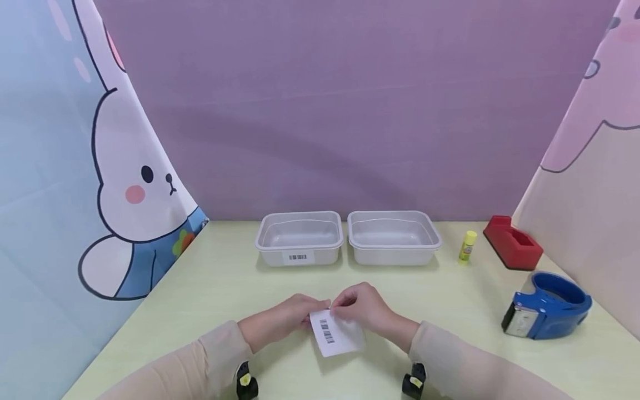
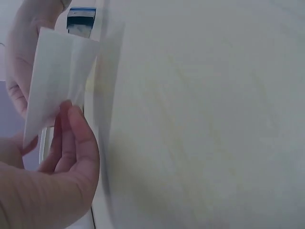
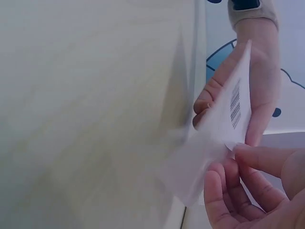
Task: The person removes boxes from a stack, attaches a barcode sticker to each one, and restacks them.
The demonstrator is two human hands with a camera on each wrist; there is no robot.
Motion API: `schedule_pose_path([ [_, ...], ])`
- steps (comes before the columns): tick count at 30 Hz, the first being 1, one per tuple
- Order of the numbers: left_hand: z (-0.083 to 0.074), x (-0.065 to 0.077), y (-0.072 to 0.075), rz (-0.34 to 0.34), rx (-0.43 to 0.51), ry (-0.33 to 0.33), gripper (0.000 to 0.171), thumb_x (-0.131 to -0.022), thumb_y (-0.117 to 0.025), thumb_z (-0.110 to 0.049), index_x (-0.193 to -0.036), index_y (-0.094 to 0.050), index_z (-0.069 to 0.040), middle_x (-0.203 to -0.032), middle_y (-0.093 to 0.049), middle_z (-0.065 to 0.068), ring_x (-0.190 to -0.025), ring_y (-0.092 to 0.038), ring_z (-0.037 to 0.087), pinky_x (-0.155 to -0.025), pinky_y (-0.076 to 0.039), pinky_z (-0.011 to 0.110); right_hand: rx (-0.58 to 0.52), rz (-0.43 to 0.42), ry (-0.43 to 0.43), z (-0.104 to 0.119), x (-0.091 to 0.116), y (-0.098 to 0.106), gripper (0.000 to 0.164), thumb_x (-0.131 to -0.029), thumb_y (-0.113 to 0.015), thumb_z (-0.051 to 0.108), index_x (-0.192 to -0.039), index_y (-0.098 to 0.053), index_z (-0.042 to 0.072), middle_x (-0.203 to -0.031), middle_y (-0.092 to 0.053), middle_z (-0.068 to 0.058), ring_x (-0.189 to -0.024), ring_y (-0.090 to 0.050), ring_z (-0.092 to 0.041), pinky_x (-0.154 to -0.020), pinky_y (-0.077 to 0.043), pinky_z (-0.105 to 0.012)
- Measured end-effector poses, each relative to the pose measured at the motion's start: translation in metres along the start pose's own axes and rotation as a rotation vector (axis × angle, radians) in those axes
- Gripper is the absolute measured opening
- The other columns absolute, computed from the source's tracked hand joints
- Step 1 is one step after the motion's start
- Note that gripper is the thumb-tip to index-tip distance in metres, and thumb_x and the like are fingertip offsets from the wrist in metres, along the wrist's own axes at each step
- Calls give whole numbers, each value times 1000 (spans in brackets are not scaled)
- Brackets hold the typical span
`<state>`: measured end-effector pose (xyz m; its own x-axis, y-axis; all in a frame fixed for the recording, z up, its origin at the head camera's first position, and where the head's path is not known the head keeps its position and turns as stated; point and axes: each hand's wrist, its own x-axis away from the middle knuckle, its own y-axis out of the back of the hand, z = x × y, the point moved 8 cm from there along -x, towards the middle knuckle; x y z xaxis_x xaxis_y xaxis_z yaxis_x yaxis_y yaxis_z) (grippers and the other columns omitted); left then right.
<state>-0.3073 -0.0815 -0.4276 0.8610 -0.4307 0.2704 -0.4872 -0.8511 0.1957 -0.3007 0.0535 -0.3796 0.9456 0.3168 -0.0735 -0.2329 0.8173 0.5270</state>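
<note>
A white sheet with a barcode sticker (image 1: 330, 336) is held above the table at the front centre. My left hand (image 1: 287, 318) pinches its upper left edge between thumb and fingers. At the top edge, my right hand (image 1: 364, 306) pinches it too, close beside the left fingertips. In the right wrist view, a small corner of the sticker (image 3: 237, 107) curls up at the right thumb tip. The sheet's plain back (image 2: 59, 71) faces the left wrist view, where the left fingertips press on it.
Behind the hands stand two clear plastic tubs; the left tub (image 1: 300, 258) bears a barcode label, the right tub (image 1: 394, 255) shows none. To the right are a yellow glue stick (image 1: 467, 247), a red holder-like object (image 1: 515, 247) and a blue tape dispenser (image 1: 550, 311).
</note>
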Motion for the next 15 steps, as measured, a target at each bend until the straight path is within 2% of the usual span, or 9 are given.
schedule_pose_path([
  [6,2,-2,-4,115,99,2,37,-98,-55,-23,-116,-64,8,-105,-73,15,-90,-70,15,-83,-58,29,-8,11,16,4,3,3,6,-80,-76,9,-79,-75,3,-74,-71,-1,-68,-57,-8,-60,-48,-20],
  [11,2,-1,-7,161,127,11,35,-97,-55,-18,-118,-63,10,-104,-73,14,-89,-70,14,-84,-57,28,-13,34,60,8,6,3,7,-82,-75,10,-80,-75,3,-75,-71,-1,-67,-58,-7,-58,-47,-17],
  [15,2,-1,-6,173,122,19,33,-96,-55,-13,-118,-62,11,-105,-72,14,-89,-69,14,-85,-57,28,-40,50,69,9,9,4,5,-81,-74,7,-81,-74,2,-74,-71,-3,-65,-57,-7,-56,-47,-16],
])
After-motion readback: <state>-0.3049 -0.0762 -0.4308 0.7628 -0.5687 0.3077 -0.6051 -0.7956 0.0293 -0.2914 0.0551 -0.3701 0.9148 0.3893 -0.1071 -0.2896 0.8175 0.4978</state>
